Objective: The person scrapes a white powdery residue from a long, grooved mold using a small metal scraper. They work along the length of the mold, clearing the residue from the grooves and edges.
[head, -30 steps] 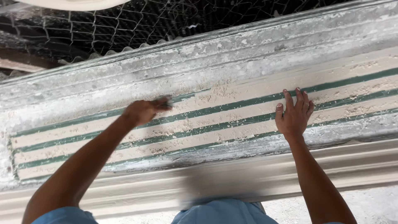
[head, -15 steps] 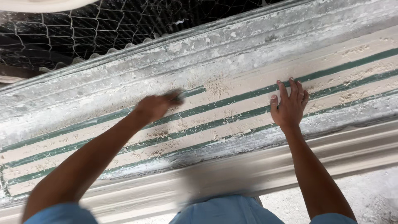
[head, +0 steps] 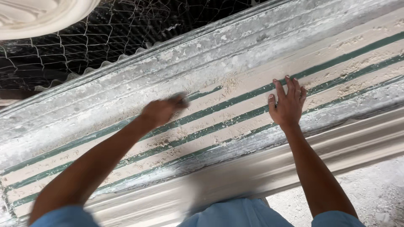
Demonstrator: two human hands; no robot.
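Note:
A long moulding form [head: 235,63] runs across the view, its face cream with green stripes [head: 235,101] and dusted with white plaster. My left hand [head: 162,110] is closed and blurred with motion, pressed on the upper cream band; whatever it grips is too blurred to name. My right hand [head: 287,103] lies flat on the striped face further right, fingers spread, holding nothing. Loose crumbs of plaster lie along the bands between and beyond my hands.
A pale moulded strip [head: 294,159] runs along the near edge of the form. Wire mesh [head: 105,38] hangs behind it, and a round white plaster casting [head: 38,17] shows at the top left. Dusty ground [head: 370,189] lies at the lower right.
My left hand has slid to the right along the upper band. The view has shifted, and my right hand has stayed flat on the stripes.

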